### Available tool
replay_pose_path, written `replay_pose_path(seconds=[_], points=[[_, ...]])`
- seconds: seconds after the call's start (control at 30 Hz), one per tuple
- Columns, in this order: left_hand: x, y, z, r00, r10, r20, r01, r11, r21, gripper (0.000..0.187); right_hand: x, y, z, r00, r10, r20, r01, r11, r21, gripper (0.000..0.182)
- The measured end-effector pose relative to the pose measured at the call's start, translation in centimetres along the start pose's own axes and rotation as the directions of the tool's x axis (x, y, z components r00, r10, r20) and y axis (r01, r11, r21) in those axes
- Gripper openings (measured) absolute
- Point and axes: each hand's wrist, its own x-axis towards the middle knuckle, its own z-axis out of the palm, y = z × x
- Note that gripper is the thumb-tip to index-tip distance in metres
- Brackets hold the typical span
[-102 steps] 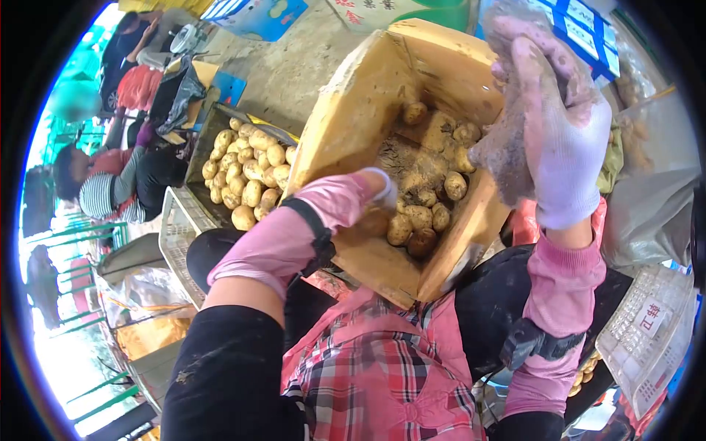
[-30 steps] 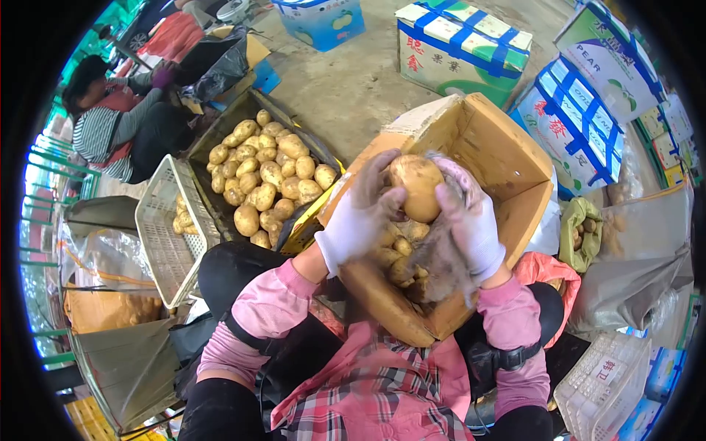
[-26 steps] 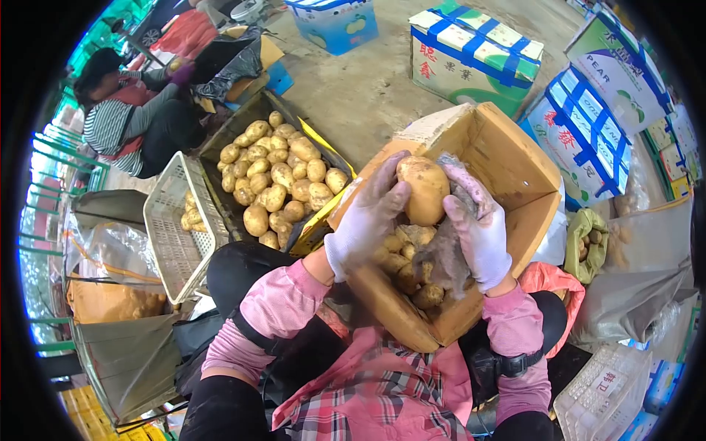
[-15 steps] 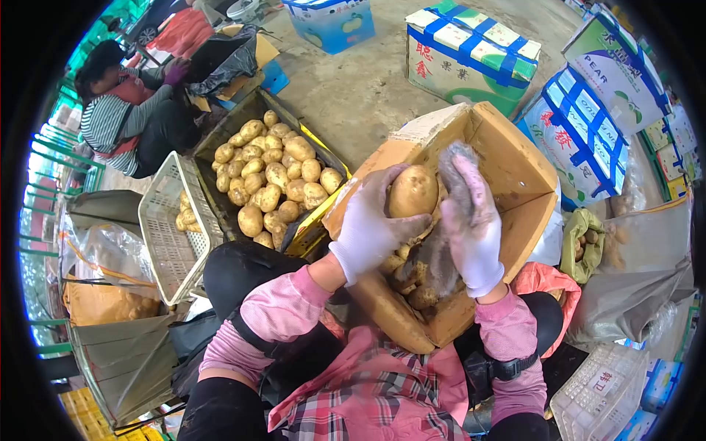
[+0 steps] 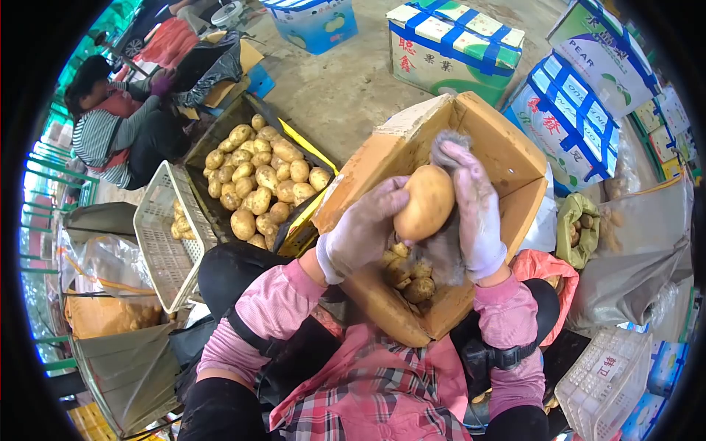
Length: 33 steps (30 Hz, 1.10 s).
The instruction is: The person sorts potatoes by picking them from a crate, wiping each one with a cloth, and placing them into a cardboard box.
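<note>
My left hand (image 5: 362, 229), in a soiled white glove, grips one side of a large, smooth potato (image 5: 424, 204) with fingers and thumb. On its other side is my gloved right hand (image 5: 478, 217), pressing a fuzzy grey cloth (image 5: 447, 253) to the potato. The cloth also shows above the fingers and is partly hidden. Both hands are over an open cardboard box (image 5: 507, 140) tilted between my knees. Several smaller potatoes (image 5: 419, 289) lie at its bottom. Left of the box, a dark crate with a yellow edge (image 5: 296, 234) is heaped with potatoes (image 5: 257, 173).
A white plastic basket (image 5: 173, 257) leans by the crate. A co-worker (image 5: 125, 128) crouches at the far left. Taped fruit cartons (image 5: 452, 55) stand ahead and to the right. A green sack (image 5: 577, 231) and a white crate (image 5: 607, 378) are at my right.
The potato has turned and tilted in my hands, its lower end now pointing down-left. My right hand and the cloth have shifted along its side. The whole view has moved slightly.
</note>
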Motion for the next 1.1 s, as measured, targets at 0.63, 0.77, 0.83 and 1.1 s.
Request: replay_pose_path(seconds=[0.63,0.77,0.83,1.1], points=[[1.4,-4.6,-3.3,0.946,0.324,0.024,-0.322,0.924,0.208,0.046,-1.3,-2.4,1.7,0.742,-0.448,0.499,0.661,0.364,-0.657,0.031],[0.8,-2.2,-1.5,0.986,0.022,0.167,-0.030,0.998,0.049,0.053,0.5,1.1,0.2,0.993,-0.079,0.083,0.100,0.952,-0.290,0.026],[-0.4,1.7,-0.2,0.970,-0.146,0.193,0.148,0.989,0.005,0.057,1.1,0.9,-2.1,0.998,-0.033,0.049,0.059,0.624,-0.779,0.027],[-15.7,18.0,-8.1,0.846,0.529,0.076,-0.513,0.765,0.388,0.050,-1.2,5.8,-3.0,0.970,0.068,0.232,0.099,0.764,-0.637,0.030]])
